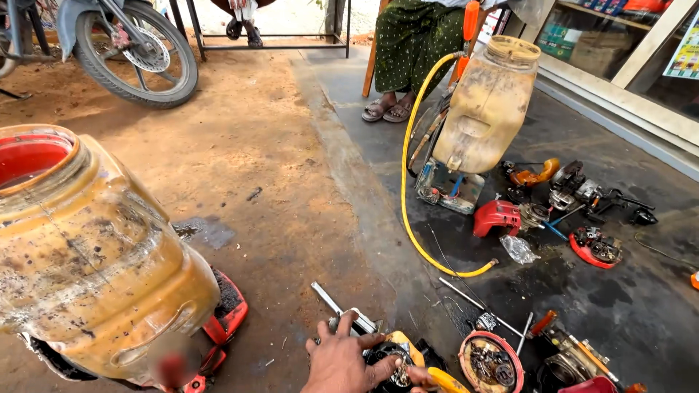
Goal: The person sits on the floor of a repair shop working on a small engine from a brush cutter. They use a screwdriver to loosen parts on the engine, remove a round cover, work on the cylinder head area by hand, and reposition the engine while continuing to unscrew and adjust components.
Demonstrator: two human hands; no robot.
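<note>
My left hand (338,362) is at the bottom centre, back up and fingers spread, gripping a small black engine part with a yellow housing (405,348) that lies on the ground. Only the fingertips of my right hand (418,376) show at the bottom edge; they pinch a yellow-handled tool (446,380) held against the same part. A metal wrench (341,303) lies just beyond my left fingers.
A dirty yellowish sprayer tank on a red base (95,269) looms at the near left. A second tank (488,109) with a yellow hose (405,182) stands farther right, among red and black engine parts (553,207). A round red housing (490,362) lies right of my hands. A seated person's sandalled feet (388,109) and a motorbike wheel (138,54) are behind.
</note>
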